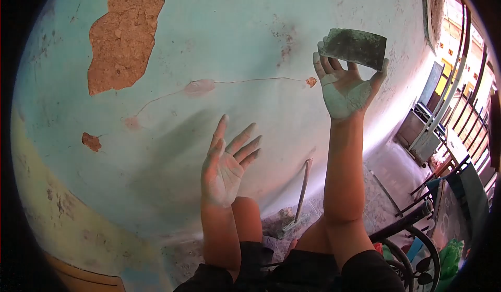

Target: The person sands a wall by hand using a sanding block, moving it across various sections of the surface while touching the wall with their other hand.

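Note:
My right hand (344, 91) is raised in front of the wall (250, 36), its palm turned toward me and coated in pale dust. Between its fingertips and thumb is a dark, slightly curved piece of sandpaper (356, 48) with dusty smears, its lower edge toward the palm. Lower and to the left, my left hand (228, 169) holds nothing; its fingers are spread and its palm is dusty as well. It hovers before the pale green wall, and a gap between them cannot be judged exactly.
The wall has a large bare brown patch (125, 36), a small chipped spot (91, 141) and a thin crack. A stick (303, 190) leans near rubble at the wall's base. At right are a black metal chair (402, 224), a green plastic bag (450, 258) and a barred opening (467, 88).

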{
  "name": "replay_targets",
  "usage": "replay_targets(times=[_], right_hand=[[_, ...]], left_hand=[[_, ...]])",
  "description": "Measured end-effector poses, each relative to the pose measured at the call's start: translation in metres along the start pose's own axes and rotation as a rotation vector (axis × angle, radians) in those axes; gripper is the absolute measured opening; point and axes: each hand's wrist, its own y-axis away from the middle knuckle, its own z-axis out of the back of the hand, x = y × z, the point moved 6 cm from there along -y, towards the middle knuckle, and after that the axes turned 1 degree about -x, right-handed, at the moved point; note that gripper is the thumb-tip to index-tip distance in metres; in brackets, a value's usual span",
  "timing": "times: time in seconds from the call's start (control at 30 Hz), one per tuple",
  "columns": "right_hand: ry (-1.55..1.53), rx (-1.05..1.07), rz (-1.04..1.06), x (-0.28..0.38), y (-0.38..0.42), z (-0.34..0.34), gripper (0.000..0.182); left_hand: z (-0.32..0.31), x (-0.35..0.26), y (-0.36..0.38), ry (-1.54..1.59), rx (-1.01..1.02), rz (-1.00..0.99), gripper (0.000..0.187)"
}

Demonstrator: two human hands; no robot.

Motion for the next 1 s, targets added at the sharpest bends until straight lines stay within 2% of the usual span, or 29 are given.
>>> replay_targets(times=[0.23,0.4,0.77,0.9,1.0], right_hand=[[-0.022,0.082,0.059,-0.006,-0.002,-0.004,0.112],[-0.079,0.223,0.19,0.001,0.002,-0.019,0.127],[0.026,0.263,0.157,-0.01,-0.002,-0.021,0.111],[0.06,0.271,0.038,-0.024,-0.009,-0.01,0.11],[0.045,0.302,0.027,-0.026,-0.015,-0.001,0.108]], left_hand=[[-0.013,0.016,0.006,-0.14,0.069,0.079,0.08],[0.003,0.018,0.004,-0.208,0.0,0.051,0.083],[0.031,0.015,-0.011,-0.287,-0.117,0.006,0.078],[0.035,0.013,-0.015,-0.274,-0.132,-0.031,0.068],[0.034,0.011,-0.015,-0.253,-0.128,-0.051,0.06]])
